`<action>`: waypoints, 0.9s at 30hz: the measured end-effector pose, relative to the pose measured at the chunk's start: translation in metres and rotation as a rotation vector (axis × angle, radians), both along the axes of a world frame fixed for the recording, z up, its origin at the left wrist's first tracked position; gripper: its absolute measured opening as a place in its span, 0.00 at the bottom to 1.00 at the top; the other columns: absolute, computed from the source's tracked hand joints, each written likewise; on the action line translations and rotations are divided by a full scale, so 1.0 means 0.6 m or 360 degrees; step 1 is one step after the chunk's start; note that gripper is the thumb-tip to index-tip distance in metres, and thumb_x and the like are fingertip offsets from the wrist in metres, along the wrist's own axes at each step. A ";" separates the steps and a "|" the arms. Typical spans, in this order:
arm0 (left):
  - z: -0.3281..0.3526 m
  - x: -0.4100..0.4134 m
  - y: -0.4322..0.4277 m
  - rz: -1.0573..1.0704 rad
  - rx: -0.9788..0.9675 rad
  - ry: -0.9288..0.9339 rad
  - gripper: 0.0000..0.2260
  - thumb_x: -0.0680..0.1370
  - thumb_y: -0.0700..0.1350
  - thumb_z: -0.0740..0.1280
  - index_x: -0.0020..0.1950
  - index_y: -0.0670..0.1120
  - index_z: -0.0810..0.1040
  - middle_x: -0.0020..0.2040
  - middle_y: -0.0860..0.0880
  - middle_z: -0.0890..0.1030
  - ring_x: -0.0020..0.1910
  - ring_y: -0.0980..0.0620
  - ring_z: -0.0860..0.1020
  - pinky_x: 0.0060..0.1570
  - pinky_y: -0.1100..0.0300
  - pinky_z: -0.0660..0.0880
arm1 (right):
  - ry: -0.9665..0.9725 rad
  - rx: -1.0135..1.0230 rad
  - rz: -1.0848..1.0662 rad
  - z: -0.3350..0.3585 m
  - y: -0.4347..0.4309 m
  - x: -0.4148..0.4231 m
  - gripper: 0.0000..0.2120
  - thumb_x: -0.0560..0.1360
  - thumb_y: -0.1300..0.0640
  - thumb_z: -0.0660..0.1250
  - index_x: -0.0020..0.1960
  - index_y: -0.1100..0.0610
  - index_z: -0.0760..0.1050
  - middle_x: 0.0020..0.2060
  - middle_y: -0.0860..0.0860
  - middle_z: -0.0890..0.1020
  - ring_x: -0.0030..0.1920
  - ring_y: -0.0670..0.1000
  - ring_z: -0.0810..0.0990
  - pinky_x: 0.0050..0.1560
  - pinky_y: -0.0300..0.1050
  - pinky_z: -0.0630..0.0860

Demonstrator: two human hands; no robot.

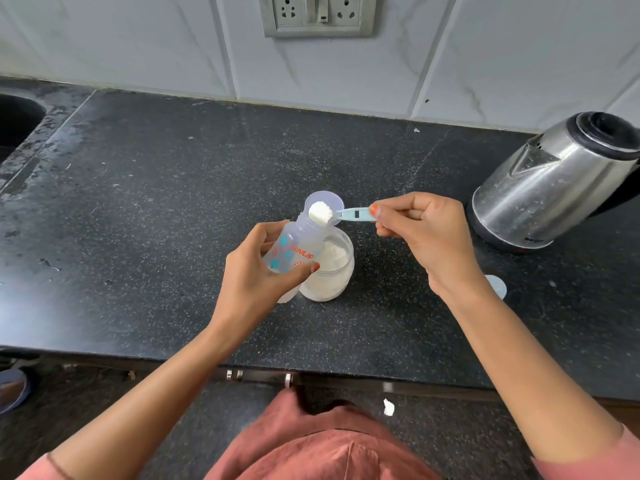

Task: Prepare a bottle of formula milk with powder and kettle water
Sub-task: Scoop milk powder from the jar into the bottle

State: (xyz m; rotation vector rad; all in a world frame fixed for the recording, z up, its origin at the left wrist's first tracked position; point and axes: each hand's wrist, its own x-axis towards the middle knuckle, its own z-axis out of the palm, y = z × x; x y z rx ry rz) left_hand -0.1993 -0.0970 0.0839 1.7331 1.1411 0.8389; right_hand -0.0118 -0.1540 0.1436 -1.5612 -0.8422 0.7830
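One dark speckled bench (173,202) carries everything, running from the sink cut-out at its left end to the tiled wall along its back edge. Largest on it is the steel kettle (554,181), standing upright near the back right corner with its black lid on. Toward the middle, nearer the front edge, sits an open clear jar of white powder (332,271). Tilted over the jar's left rim is the baby bottle (298,247), uncapped, its mouth pointing up and away; the left hand (252,275) has it in a closed wrap, thumb across the printed side and fingers curled behind. The right hand (422,230) is pinched tight on the handle end of a pale blue scoop (346,214), thumb and forefinger pressed together, the other fingers folded in. Its bowl, heaped with powder, hangs at the bottle's mouth. A small pale round lid (497,287) lies flat near the right wrist, towards the front right.
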 end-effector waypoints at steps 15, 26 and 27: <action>0.006 0.014 0.001 -0.0029 -0.0079 -0.0041 0.21 0.64 0.47 0.78 0.53 0.53 0.75 0.48 0.62 0.80 0.46 0.67 0.77 0.46 0.73 0.73 | -0.1147 0.0570 0.0096 -0.019 -0.016 -0.018 0.02 0.69 0.65 0.71 0.41 0.63 0.81 0.37 0.48 0.81 0.39 0.47 0.80 0.39 0.33 0.77; 0.006 0.013 0.005 -0.0045 -0.0117 -0.0056 0.20 0.64 0.47 0.78 0.51 0.57 0.75 0.49 0.60 0.81 0.49 0.62 0.79 0.51 0.65 0.76 | -0.1577 0.0803 0.0345 -0.026 -0.009 -0.002 0.06 0.70 0.64 0.69 0.37 0.66 0.79 0.35 0.56 0.83 0.38 0.49 0.75 0.44 0.37 0.72; 0.006 0.013 0.005 -0.0044 -0.0116 -0.0055 0.20 0.64 0.48 0.78 0.50 0.58 0.74 0.49 0.61 0.81 0.49 0.62 0.79 0.51 0.65 0.76 | -0.1581 0.0814 0.0336 -0.027 -0.009 -0.001 0.06 0.70 0.64 0.69 0.37 0.66 0.79 0.35 0.56 0.83 0.38 0.48 0.75 0.44 0.37 0.73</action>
